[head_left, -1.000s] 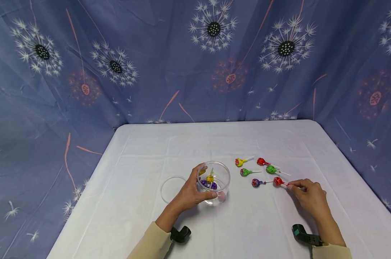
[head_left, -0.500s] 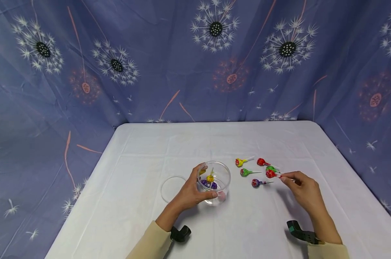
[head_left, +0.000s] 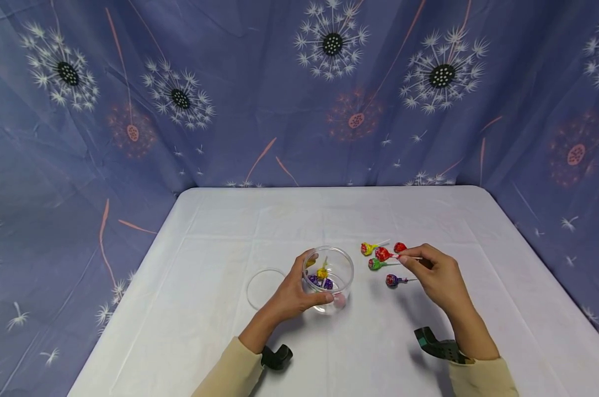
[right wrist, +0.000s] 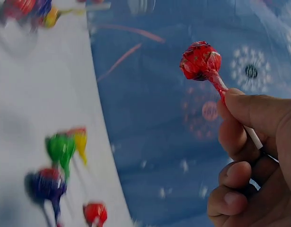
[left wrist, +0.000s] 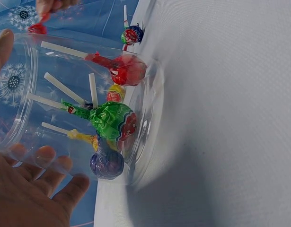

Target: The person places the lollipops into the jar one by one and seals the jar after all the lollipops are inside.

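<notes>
White-covered counter (head_left: 180,309) fills the lower part of the head view. Left hand (head_left: 294,295), below centre, wraps round the side of a clear jar (head_left: 341,280) with candies (left wrist: 112,120) inside. Right hand (head_left: 437,275), right of centre, pinches a red lollipop (head_left: 381,254) by its stick (right wrist: 254,138), clear of the counter. Judgement: small pinch could let the stick twist free; a low pass could scatter the loose lollipops (head_left: 374,264).

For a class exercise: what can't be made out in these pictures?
Head: much of the rear red lollipop, hidden by the right hand.
Left wrist: most of the right hand, cut off by top edge.
Right wrist: print on the green lollipop, blurred; stick of the held lollipop, partly behind thumb.
</notes>
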Demonstrator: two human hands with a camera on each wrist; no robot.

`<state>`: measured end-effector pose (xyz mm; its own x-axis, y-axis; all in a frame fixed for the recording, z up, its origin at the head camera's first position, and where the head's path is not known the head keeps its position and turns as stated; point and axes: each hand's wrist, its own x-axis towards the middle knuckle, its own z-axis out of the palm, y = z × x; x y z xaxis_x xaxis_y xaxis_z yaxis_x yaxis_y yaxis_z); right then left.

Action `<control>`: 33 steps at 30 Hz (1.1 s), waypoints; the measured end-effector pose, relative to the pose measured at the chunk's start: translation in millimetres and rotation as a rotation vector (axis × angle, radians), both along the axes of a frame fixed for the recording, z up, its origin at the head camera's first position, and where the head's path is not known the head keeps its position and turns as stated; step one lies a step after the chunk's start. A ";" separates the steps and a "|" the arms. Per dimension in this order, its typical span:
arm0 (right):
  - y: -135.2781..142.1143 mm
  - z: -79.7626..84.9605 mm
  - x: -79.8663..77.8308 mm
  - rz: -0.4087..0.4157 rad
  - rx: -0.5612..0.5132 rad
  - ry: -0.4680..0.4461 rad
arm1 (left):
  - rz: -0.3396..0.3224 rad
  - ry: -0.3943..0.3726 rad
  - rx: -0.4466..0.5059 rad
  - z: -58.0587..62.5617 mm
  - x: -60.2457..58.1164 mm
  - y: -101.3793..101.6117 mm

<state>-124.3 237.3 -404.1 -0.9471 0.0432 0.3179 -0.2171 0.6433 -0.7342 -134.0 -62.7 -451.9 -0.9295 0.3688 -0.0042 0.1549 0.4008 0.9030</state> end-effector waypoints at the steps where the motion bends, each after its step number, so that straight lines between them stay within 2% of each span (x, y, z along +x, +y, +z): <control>1: -3.9 2.2 -1.3 0.016 -0.014 0.009 | 0.000 0.002 -0.001 0.0 -0.1 0.0; 8: -31.9 14.5 -9.0 0.105 -0.083 0.020 | -0.004 0.002 0.002 -0.6 -0.4 -0.1; 14: -51.0 18.0 -14.0 0.179 -0.121 -0.001 | -0.001 -0.011 0.013 0.4 -0.6 0.9; 21: -70.8 18.8 -18.3 0.229 -0.070 0.035 | -0.014 -0.016 0.043 0.6 -1.0 0.1; 33: -93.2 7.5 -22.8 0.289 -0.044 -0.012 | -0.024 -0.008 0.067 -0.7 -1.6 -2.0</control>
<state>-147.1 144.1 -396.6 -0.9256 -0.2158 0.3108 -0.3784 0.5231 -0.7637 -135.6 -64.7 -452.7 -0.9203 0.3909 0.0133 0.1561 0.3360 0.9288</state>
